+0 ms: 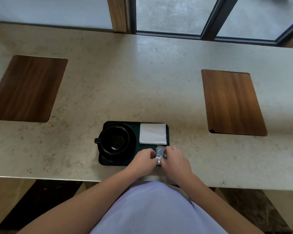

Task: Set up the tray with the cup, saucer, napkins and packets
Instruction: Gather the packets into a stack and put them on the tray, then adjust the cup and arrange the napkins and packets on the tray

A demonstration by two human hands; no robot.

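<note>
The desk [142, 73] in front of me is pale, speckled stone, smooth and matte, with two dark wood-grain panels with rounded corners set into it: one far to my left [26, 88], one to my right [232, 102], both well apart from where I work. Behind the desk runs a dark-framed window [208, 16] beside a wooden post [118, 14].

Near the desk's front edge lies the dark rectangular tray [167, 132] with rounded corners. Its left half holds the round black saucer [133, 141], and the glossy black cup [115, 141] sits on it, handle pointing left past the tray's rim. A white folded napkin [153, 133], square and soft-looking, lies flat in the tray's far right corner.

My left hand [145, 160] and right hand [174, 159] meet over the tray's near right corner, both pinched closed on the small shiny printed packets [159, 152], which hide that corner. My bare forearms and pale shirt [150, 208] fill the foreground.
</note>
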